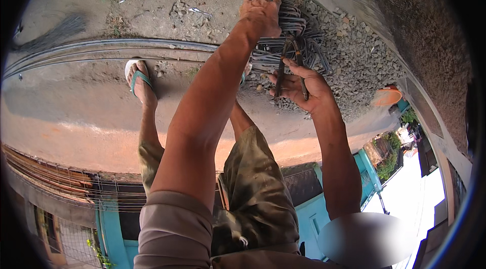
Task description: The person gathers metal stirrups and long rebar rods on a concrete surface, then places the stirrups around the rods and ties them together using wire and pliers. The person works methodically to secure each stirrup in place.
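My left hand (260, 13) reaches past the middle of the view with its fingers curled over a stack of bent steel rods (292, 18). In my right hand (309, 84) is a pair of dark pincers (280, 74), its two handles spread apart between my thumb and fingers. The pincers' jaws point at the stack and overlap its near side in the picture; whether they grip a rod or wire there I cannot tell. Long straight steel rods (147, 43) run from the far left toward the stack, passing behind my left forearm.
Grey gravel (354, 61) lies heaped right of the stack, below a rough wall (415, 26). An orange basin (387, 97) stands beyond the gravel. My foot in a green-strapped flip-flop (137, 79) is beside the long rods. A dark broom-like bundle (55, 33) lies at far left.
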Demonstrator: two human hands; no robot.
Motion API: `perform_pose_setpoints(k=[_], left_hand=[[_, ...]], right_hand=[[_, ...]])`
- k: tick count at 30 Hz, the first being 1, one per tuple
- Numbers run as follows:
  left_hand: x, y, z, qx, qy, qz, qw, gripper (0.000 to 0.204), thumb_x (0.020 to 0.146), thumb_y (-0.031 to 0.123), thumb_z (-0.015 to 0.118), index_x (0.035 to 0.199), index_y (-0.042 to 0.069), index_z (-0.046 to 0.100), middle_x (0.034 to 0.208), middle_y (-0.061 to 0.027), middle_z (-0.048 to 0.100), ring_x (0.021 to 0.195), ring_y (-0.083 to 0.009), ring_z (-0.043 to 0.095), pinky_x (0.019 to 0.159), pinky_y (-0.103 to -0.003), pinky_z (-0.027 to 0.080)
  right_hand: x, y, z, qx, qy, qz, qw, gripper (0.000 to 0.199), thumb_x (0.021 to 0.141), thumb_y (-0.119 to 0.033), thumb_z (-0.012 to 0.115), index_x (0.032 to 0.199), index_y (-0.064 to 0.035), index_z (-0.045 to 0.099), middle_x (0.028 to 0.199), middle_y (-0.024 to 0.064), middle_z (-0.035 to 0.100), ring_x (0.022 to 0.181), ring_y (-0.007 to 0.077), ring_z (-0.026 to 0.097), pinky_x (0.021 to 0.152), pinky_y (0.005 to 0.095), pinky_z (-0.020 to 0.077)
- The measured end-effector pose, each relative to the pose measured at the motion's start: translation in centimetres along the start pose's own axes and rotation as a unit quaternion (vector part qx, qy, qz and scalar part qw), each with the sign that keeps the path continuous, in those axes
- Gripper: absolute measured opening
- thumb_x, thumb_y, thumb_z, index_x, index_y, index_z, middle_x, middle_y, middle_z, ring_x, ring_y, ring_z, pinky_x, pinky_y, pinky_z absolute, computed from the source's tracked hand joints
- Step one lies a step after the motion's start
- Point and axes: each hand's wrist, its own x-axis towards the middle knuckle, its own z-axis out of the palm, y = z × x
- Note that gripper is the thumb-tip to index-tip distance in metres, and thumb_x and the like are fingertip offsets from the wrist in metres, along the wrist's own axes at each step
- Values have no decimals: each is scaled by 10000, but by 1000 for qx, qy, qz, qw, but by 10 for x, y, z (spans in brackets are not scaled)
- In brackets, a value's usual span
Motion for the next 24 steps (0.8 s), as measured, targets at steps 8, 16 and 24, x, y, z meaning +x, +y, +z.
perform_pose_setpoints(k=[8, 16, 24], left_hand=[[-2, -2, 0, -20, 12, 5, 1000, 695, 639, 175, 689, 1309, 104, 521, 1336, -231, 480, 1324, -368, 396, 1112, -467, 280], [-3, -4, 7, -18, 36, -1, 999, 646, 664, 178, 680, 1290, 108, 534, 1313, -210, 485, 1301, -348, 407, 1091, -461, 303], [-5, -1, -13, -19, -58, -5, 998, 670, 741, 222, 636, 1377, 101, 465, 1439, -193, 392, 1391, -332, 302, 1129, -461, 223]], right_hand=[[-4, -4, -10, 37, -74, -3, 997, 451, 941, -117, 471, 1364, 8, 378, 1154, 303, 568, 1029, 378, 620, 827, 569, 534], [-1, -6, -17, 9, -86, -18, 996, 504, 936, -120, 470, 1393, 56, 346, 1208, 338, 526, 1083, 411, 586, 871, 582, 533], [-3, -15, -6, -16, -40, 7, 999, 455, 939, -158, 550, 1329, 46, 432, 1141, 305, 577, 1069, 377, 610, 821, 548, 551]])
